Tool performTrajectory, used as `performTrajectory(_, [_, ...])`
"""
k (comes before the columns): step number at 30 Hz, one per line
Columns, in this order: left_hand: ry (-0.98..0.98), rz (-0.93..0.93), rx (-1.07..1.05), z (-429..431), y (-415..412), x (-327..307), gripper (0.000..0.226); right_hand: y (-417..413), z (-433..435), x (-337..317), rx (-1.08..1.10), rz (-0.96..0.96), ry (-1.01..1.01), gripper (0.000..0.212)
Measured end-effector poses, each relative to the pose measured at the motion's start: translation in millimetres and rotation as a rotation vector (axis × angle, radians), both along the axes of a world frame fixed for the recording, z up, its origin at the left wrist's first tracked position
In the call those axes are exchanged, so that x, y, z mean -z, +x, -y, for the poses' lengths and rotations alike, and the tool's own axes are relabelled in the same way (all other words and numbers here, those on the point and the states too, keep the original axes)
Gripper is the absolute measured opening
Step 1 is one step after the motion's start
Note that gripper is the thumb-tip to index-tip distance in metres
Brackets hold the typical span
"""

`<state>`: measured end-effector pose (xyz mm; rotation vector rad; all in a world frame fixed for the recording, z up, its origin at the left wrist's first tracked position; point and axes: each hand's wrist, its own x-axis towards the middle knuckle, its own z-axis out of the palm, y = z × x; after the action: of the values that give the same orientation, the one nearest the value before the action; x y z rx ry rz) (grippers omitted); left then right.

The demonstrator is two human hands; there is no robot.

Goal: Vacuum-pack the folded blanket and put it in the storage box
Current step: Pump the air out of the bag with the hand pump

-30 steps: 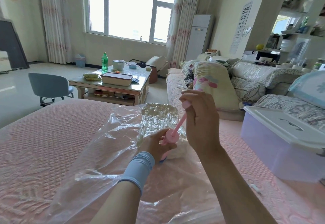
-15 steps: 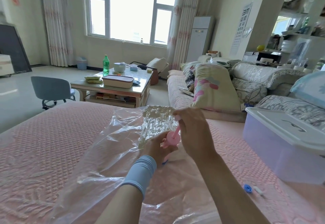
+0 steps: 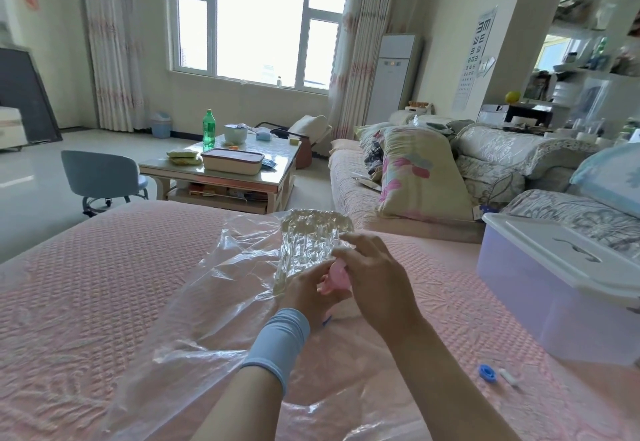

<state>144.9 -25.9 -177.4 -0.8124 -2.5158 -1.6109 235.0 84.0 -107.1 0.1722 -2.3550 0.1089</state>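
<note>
Sunlit living room behind, pink quilted bed [image 3: 86, 284] in front, serving as the work surface. Lying across the bed: clear vacuum bag [image 3: 214, 302], loose and rumpled along its near side, shrunk tight and wrinkled around the folded blanket [image 3: 308, 243] at its far end. Working at the bag's valve with a small pink hand pump [image 3: 335, 276]: left hand [image 3: 308, 293], in a pale blue wrist sleeve, closed around the pump's base, pressing it down onto the plastic; right hand [image 3: 372, 279] curled over the pump's top, fingers partly spread at the far side, apparently gripping the plunger, though the hold itself is hidden. Waiting well apart to the right: lidded translucent storage box [image 3: 554, 284], lid on. Resting near it on the quilt: blue valve cap [image 3: 486, 372] beside a small white clip [image 3: 509, 377]. Judging the handling: packed blanket likely light and fairly firm where compressed, film slippery and easily punctured. Lifting best done with both hands under the blanket bulk, not by the slack plastic or valve.
</note>
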Motion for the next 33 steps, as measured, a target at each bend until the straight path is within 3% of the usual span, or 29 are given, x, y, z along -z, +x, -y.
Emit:
performTrajectory(4, [0.021, -0.006, 0.025, 1, -2, -1, 0.047, 6, -1, -25, -0.139, -0.363, 0.003, 0.022])
performTrajectory(6, [0.011, -0.01, 0.023, 0, -1, -1, 0.049, 4, -6, -26, -0.126, -0.431, 0.0, 0.023])
performTrajectory(8, [0.007, 0.0, 0.013, -2, 0, -1, 0.045, 0, -8, -12, -0.079, -0.37, -0.046, 0.023])
performTrajectory(12, [-0.015, -0.013, -0.007, -5, 3, 1, 0.047, 0, 0, 27, -0.022, 0.07, -0.168, 0.025])
performTrajectory(15, [-0.011, -0.001, 0.004, -2, 2, 1, 0.047, -1, 3, 21, -0.016, 0.1, -0.124, 0.026])
performTrajectory(18, [0.011, 0.018, 0.044, 1, -3, -1, 0.038, 3, 6, -9, -0.059, -0.114, -0.087, 0.025])
performTrajectory(21, [0.015, 0.01, 0.048, 3, -5, -1, 0.047, 8, 3, -38, -0.156, -0.41, -0.023, 0.019])
performTrajectory(24, [-0.021, -0.005, 0.015, 0, -5, 1, 0.051, 3, -4, -47, -0.166, -0.534, -0.078, 0.023])
performTrajectory(27, [-0.06, -0.007, -0.027, -4, -3, 2, 0.053, -1, -1, -16, -0.075, -0.365, -0.163, 0.023])
performTrajectory(30, [-0.111, -0.041, -0.053, -6, 0, 1, 0.053, -3, 2, 17, -0.014, 0.028, -0.269, 0.024])
performTrajectory(33, [-0.095, -0.031, -0.038, -5, 2, 0, 0.054, -2, 3, 13, -0.018, 0.1, -0.253, 0.022])
